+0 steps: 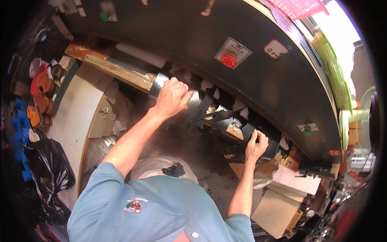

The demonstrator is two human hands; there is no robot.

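A black sheet with cut-out holes and torn strips stretches along the front edge of a black-panelled machine. My left hand is closed on its left part, fingers curled over the band. Further right, my right hand grips the sheet with thumb and fingers bent together. Between my hands the strips hang loose, and pale wood shows through the gaps. A worn wooden bar runs left from beside my left hand. A small black scrap lies on my lap.
On the machine panel sit a red push button and a green one. A pale cabinet and a black plastic bag stand at left. Cardboard boxes are at lower right. A pink basket is at the top.
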